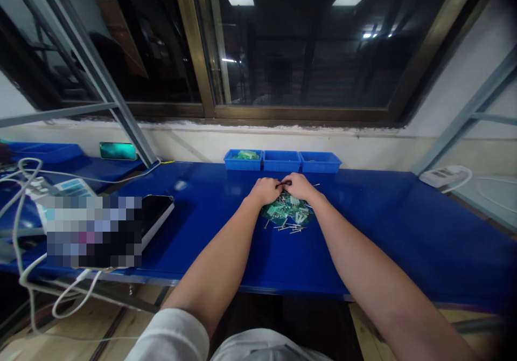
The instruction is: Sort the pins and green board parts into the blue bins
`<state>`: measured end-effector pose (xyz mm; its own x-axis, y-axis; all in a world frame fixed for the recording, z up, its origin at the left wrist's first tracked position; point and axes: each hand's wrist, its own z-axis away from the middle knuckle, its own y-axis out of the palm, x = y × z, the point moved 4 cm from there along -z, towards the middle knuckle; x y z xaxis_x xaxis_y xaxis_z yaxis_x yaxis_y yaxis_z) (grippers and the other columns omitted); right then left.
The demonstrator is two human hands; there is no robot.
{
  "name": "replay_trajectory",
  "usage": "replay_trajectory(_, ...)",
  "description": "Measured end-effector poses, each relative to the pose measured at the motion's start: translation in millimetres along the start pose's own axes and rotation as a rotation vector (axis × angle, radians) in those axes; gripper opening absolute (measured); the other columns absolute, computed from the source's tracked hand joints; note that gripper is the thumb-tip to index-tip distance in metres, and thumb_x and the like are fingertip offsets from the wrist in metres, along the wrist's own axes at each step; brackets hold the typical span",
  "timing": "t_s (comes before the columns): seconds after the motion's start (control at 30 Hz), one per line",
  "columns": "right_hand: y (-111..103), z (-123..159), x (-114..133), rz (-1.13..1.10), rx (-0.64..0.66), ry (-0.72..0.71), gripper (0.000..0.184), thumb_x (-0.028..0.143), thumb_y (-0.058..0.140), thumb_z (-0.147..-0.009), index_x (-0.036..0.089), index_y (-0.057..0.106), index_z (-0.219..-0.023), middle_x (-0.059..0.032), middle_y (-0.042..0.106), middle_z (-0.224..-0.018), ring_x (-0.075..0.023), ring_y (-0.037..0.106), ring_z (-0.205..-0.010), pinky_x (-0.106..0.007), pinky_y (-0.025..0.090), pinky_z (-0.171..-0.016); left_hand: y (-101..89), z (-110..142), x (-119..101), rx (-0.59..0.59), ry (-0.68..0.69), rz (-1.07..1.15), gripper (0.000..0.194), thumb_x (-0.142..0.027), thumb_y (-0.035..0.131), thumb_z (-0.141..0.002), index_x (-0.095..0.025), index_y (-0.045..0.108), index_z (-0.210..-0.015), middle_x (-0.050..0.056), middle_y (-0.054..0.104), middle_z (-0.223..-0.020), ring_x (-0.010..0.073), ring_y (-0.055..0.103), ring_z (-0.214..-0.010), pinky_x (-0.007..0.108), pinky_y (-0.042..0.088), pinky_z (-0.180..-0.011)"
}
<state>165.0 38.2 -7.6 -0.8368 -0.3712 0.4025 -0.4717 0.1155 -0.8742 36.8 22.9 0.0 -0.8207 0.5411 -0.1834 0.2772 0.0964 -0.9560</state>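
1. The left hand (266, 190) is over the far left part of the pile, fingers curled inward, the tips near the right hand's.
2. The right hand (297, 185) is over the far right part of the pile, its fingers bent too. Something dark shows between the two hands; I cannot tell what it is, or whether either hand grips it.
3. The pile, green pieces (285, 210) mixed with screws (296, 231), lies on the blue table (210, 231), under and just nearer than the hands. Several screws lie loose along its near edge.
4. Beyond the hands, three blue bins stand side by side at the table's far edge. The left bin (242, 165) holds light green pieces; the middle bin (281, 162) sits between it and the right bin (321, 165).
5. On the left, near the table's edge, lies a phone (160, 206), partly blurred, with a white cable (83, 276) close by.
6. At far left stands a lit green screen (118, 151); at far right lies a white power strip (442, 176).
7. A dark window (307, 54) rises behind the bins.
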Motion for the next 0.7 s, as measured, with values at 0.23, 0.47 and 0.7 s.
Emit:
replay_trajectory(0.23, -2.3, -0.2, -0.7, 0.011, 0.008, 0.026, 0.015, 0.02, 0.055, -0.071, 0.019, 0.069, -0.074, -0.0053, 0.069, -0.082, -0.0185, 0.061, -0.081, -0.025, 0.043, -0.073, 1.9, -2.2, 4.5, -0.048, -0.018, 0.098, 0.027, -0.032, 0.045, -0.081, -0.025, 0.068, -0.094, 0.004, 0.069, -0.097, 0.0194, 0.061, -0.093, 0.027, 0.043, -0.084)
replay_trajectory(0.47, -6.5, 1.3, -5.1, 0.055, -0.075, 0.084, 0.024, 0.032, 0.063, -0.068, 0.016, 0.068, -0.085, -0.0091, 0.066, -0.09, -0.0202, 0.059, -0.085, -0.027, 0.043, -0.075, 1.5, -3.3, 5.4, -0.063, 0.033, 0.099, 0.029, -0.03, 0.044, -0.081, -0.025, 0.068, -0.097, 0.004, 0.069, -0.099, 0.0207, 0.062, -0.093, 0.029, 0.043, -0.085)
replay_trajectory(0.7, -7.1, 3.3, 0.9, 0.043, -0.05, 0.044, 0.013, 0.024, 0.056, -0.074, 0.018, 0.067, -0.071, -0.007, 0.067, -0.077, -0.019, 0.06, -0.079, -0.027, 0.042, -0.072, 1.2, -2.7, 5.4, -0.059, 0.011, 0.096, 0.028, -0.029, 0.045, -0.081, -0.024, 0.067, -0.099, 0.004, 0.068, -0.1, 0.0204, 0.061, -0.095, 0.029, 0.043, -0.086)
